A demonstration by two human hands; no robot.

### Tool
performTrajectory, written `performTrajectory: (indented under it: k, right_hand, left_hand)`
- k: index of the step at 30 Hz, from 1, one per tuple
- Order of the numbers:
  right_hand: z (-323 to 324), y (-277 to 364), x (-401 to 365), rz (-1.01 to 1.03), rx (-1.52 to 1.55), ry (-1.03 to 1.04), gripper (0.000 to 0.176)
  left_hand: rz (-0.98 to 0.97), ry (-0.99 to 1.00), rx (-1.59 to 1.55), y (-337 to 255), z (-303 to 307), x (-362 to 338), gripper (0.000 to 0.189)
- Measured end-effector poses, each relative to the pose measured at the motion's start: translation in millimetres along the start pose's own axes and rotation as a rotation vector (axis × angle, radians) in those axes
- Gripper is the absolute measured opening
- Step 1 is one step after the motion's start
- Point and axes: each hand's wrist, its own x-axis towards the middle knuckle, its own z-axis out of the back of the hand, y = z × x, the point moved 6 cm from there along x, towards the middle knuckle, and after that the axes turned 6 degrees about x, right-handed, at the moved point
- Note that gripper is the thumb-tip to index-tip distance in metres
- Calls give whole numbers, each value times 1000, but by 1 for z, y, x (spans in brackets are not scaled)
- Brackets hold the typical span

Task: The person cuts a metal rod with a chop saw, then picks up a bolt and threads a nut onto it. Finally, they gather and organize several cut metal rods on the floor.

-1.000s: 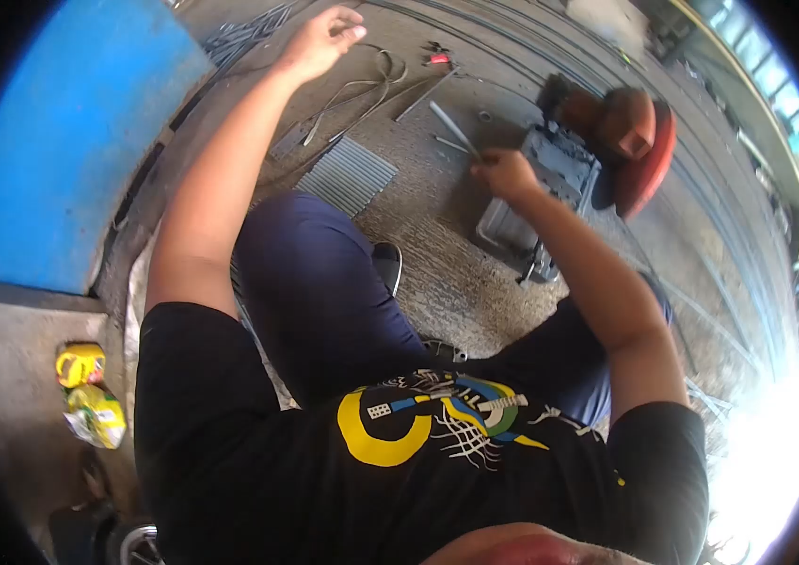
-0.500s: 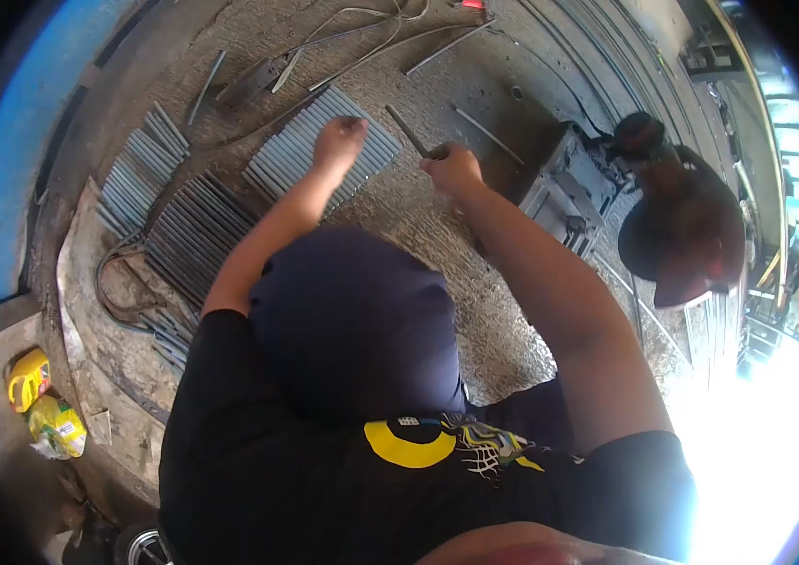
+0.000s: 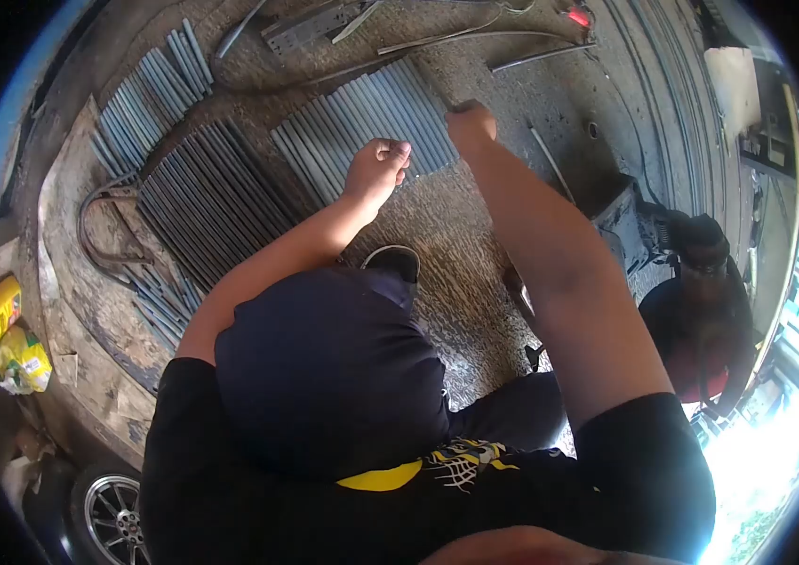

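Observation:
Over the near edge of a flat row of grey metal rods (image 3: 362, 113) is my left hand (image 3: 377, 174), its fingers curled in with the thumb against them; nothing shows in it. My right hand (image 3: 472, 124), at the right end of that row, is closed around a metal rod (image 3: 441, 92). The rod's far part points away from me and lies close along the last rod of the row; the rest is hidden in my fist. A second row, of darker rods (image 3: 216, 198), lies to the left on the floor.
More short rods (image 3: 150, 99) lie at the upper left. A person (image 3: 701, 311) crouches at the right beside a metal machine (image 3: 621, 221). Long bars (image 3: 658, 113) run along the right side. A yellow bottle (image 3: 0, 311) and a wheel (image 3: 112, 513) are at the left.
My right hand has brought the rod from apart over the floor to the right end of the grey row. My left hand has drawn back towards the row's near edge. The view has shifted.

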Motion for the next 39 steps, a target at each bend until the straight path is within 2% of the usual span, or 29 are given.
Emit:
performTrajectory:
  k: [3, 7, 13, 15, 19, 21, 22, 24, 25, 27, 28, 30, 31, 33, 34, 35, 37, 39]
  right_hand:
    - [-4, 7, 10, 122, -75, -13, 30]
    - [-9, 7, 13, 134, -142, -26, 32]
    - [-12, 3, 10, 72, -101, 5, 34]
    - [-9, 9, 5, 196, -116, 11, 34]
    - [-3, 10, 4, 259, -106, 32, 32]
    - [5, 19, -6, 392, -388, 72, 31]
    - [10, 18, -10, 387, -391, 70, 31]
    - [24, -7, -7, 71, 90, -1, 24]
    - [29, -14, -9, 63, 90, -11, 24]
    - [28, -43, -9, -88, 406, 142, 20]
    - [36, -54, -11, -96, 407, 122, 20]
    - [45, -71, -30, -120, 531, 259, 21]
    - [54, -81, -39, -126, 532, 236, 21]
    - [58, -96, -67, -265, 790, 446, 24]
    - [69, -102, -79, -284, 966, 408, 28]
    - [76, -112, -86, -277, 969, 395, 28]
    - [83, -134, -93, -279, 1168, 427, 32]
    - [89, -148, -103, -253, 1166, 402, 32]
  left_hand:
    - [3, 47, 116, -1, -1, 17, 32]
    - [-59, -12, 222, -18, -1, 51, 31]
    - [-14, -29, 220, -17, -2, 53, 30]
    - [-1, -31, 216, -9, -3, 52, 30]
    - [7, -23, 182, 2, -1, 51, 28]
    - [3, -27, 180, 6, -5, 52, 27]
    - [-12, -31, 167, 7, -8, 52, 27]
    - [-27, -26, 153, 12, -20, 52, 26]
    - [-13, -35, 154, 15, -28, 51, 27]
    - [-6, -22, 154, 27, -47, 55, 28]
    - [-123, 0, 290, 28, -59, 57, 29]
    - [-327, 26, 578, 12, -87, 43, 33]
    - [-338, 46, 573, 9, -100, 35, 33]
    - [-431, 211, 620, -1, -131, 18, 34]
    - [-423, 260, 687, -1, -143, 15, 34]
    - [-435, 268, 685, -3, -151, 10, 34]
    - [-527, 376, 807, -7, -168, -4, 34]
    - [-597, 351, 827, -12, -175, -14, 34]
